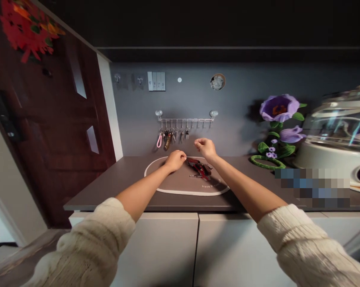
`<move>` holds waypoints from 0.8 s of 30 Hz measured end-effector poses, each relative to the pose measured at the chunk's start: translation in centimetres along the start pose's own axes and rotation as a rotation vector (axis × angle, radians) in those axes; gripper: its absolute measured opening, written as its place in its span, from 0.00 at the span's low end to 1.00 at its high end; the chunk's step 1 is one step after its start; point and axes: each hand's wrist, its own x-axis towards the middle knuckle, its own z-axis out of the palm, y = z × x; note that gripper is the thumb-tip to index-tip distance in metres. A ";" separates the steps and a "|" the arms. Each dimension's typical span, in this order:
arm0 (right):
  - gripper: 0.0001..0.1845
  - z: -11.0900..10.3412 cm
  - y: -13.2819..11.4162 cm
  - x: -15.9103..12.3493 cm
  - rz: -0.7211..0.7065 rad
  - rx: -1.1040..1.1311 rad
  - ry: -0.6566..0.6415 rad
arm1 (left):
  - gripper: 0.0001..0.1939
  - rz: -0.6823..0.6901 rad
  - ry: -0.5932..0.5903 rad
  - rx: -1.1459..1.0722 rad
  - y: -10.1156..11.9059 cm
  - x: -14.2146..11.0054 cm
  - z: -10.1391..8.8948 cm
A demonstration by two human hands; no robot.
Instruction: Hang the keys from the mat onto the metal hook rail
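Observation:
My left hand (pixel 176 160) is low over the oval mat (pixel 174 185), fingers bent and pressed together beside a dark and red bundle (pixel 201 168) that looks like keys with straps. Higher and to the right, my right hand (pixel 206 149) is raised in front of the wall, thumb and fingers pinched. Anything in either pinch is too small or hidden to make out. A clear hook rack (pixel 194 120) is on the wall above both hands. Several keys hang from its left half, among them one with a pink loop (pixel 159 140) and one with a brown tag (pixel 167 141).
Right of the mat, a purple flower ornament (pixel 280 109) stands on the dark countertop (pixel 108 185) beside a white appliance with a clear dome (pixel 332 151). Switches (pixel 156 81) and two small hooks are on the wall. A dark red door (pixel 63 159) is at left; a dark cabinet (pixel 198 28) overhangs.

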 end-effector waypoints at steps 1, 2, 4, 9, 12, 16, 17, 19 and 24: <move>0.09 -0.2 0.2 -0.5 0.000 0.005 -0.009 | 0.08 -0.004 0.006 -0.015 0.3 -0.1 0.0; 0.09 -0.5 0.4 -1.0 0.002 0.009 -0.018 | 0.08 -0.010 0.015 -0.035 0.5 -0.2 0.1; 0.09 -0.9 0.8 -2.1 0.007 0.022 -0.039 | 0.08 -0.028 0.030 -0.081 1.0 -0.8 0.3; 0.10 -1.6 1.7 -4.5 0.020 -0.014 -0.052 | 0.07 -0.050 0.032 -0.137 1.3 -2.1 1.0; 0.10 -1.9 1.7 -5.5 -0.007 -0.145 -0.077 | 0.08 -0.058 0.022 -0.118 1.2 -2.2 1.2; 0.09 -2.3 1.2 -6.0 -0.073 -0.404 -0.124 | 0.08 -0.043 -0.015 -0.059 1.3 -2.1 1.3; 0.10 -2.4 1.1 -6.1 -0.092 -0.453 -0.134 | 0.08 -0.030 -0.029 -0.041 1.4 -2.1 1.4; 0.11 -2.3 1.0 -6.1 -0.123 -0.525 -0.153 | 0.09 -0.001 -0.059 -0.004 1.5 -2.0 1.4; 0.12 -2.1 1.2 -6.0 -0.148 -0.632 -0.172 | 0.16 0.106 -0.127 0.060 1.9 -1.9 1.2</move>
